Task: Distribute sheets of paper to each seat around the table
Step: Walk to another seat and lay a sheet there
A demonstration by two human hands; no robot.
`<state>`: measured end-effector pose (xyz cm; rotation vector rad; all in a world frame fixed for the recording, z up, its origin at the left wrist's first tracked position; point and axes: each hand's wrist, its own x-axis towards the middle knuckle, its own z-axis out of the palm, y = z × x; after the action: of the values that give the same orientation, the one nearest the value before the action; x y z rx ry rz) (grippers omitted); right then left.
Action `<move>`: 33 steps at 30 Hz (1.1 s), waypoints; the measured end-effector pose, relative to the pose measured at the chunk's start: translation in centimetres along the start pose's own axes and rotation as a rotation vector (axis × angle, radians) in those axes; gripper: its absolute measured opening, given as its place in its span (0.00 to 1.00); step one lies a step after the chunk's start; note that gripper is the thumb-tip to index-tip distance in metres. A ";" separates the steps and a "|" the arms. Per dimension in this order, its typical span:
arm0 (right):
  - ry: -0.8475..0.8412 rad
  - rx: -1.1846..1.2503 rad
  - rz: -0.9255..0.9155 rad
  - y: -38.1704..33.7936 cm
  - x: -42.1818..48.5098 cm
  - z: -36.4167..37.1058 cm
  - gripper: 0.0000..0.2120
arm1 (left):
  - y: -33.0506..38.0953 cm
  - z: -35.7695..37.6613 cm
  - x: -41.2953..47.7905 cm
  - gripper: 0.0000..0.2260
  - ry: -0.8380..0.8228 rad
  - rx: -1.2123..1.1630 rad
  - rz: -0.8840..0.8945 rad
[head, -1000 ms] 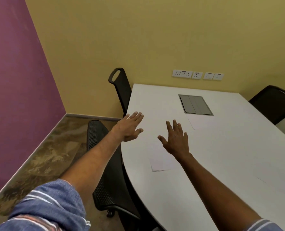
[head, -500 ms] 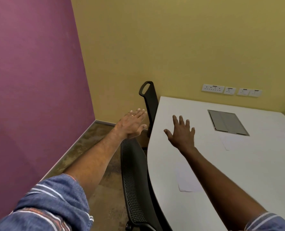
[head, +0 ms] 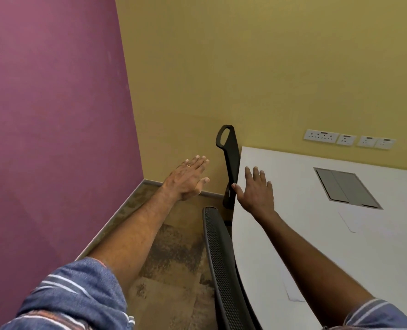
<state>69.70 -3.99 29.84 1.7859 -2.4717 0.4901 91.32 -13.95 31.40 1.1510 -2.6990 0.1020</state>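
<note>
Worktop (head: 340, 246): the white surface is filling the frame from 2 to 5 o'clock, its curved edge running past the pushed-in seats so that each place is getting its own stretch of table.
Near chair (head: 219, 258): a mesh-backed seat is standing tucked against the worktop edge at 6 o'clock, marking the place the closest sheet is serving.
Far chair (head: 228, 158): a second black seat is sitting at 12 o'clock, at the worktop's far corner by the yellow wall; no sheet is showing in front of it, so it is probably waiting its turn.
Floor box (head: 346, 188): a grey hatch is lying flush in the worktop at 2 o'clock.
Left hand (head: 188, 178): it is hanging over the floor at 11 o'clock, fingers spread wide, holding nothing.
Right hand (head: 257, 190): it is hovering flat and wide over the worktop edge beside the far chair, carrying nothing.
Far sheet (head: 348, 221): one paper is lying just below the hatch at 3 o'clock.
Near sheet (head: 293, 290): another is lying at 5 o'clock, partly hidden by the right forearm, squared to the near chair.
</note>
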 end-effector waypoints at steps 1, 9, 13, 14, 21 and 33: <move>0.007 0.004 0.026 -1.4 0.6 0.5 0.35 | -1.6 0.1 0.3 0.30 0.004 -0.001 0.018; -0.013 0.006 0.125 -6.6 3.5 1.8 0.36 | -8.1 -0.2 2.5 0.30 -0.004 0.003 0.080; -0.004 -0.022 0.175 -7.9 6.3 2.8 0.36 | -11.7 0.0 5.2 0.30 0.009 -0.010 0.133; -0.009 -0.027 0.189 -8.0 7.4 3.0 0.36 | -12.7 0.2 6.4 0.29 0.028 -0.018 0.148; 0.024 -0.046 0.259 -6.2 13.7 4.8 0.36 | -15.5 2.6 13.2 0.29 0.023 -0.022 0.201; 0.038 -0.060 0.389 -2.1 25.2 8.4 0.35 | -16.5 6.3 29.4 0.30 0.014 -0.071 0.315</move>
<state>64.51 -30.08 28.01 1.2613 -2.7793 0.4567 82.33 -47.05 31.24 0.6962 -2.8243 0.0603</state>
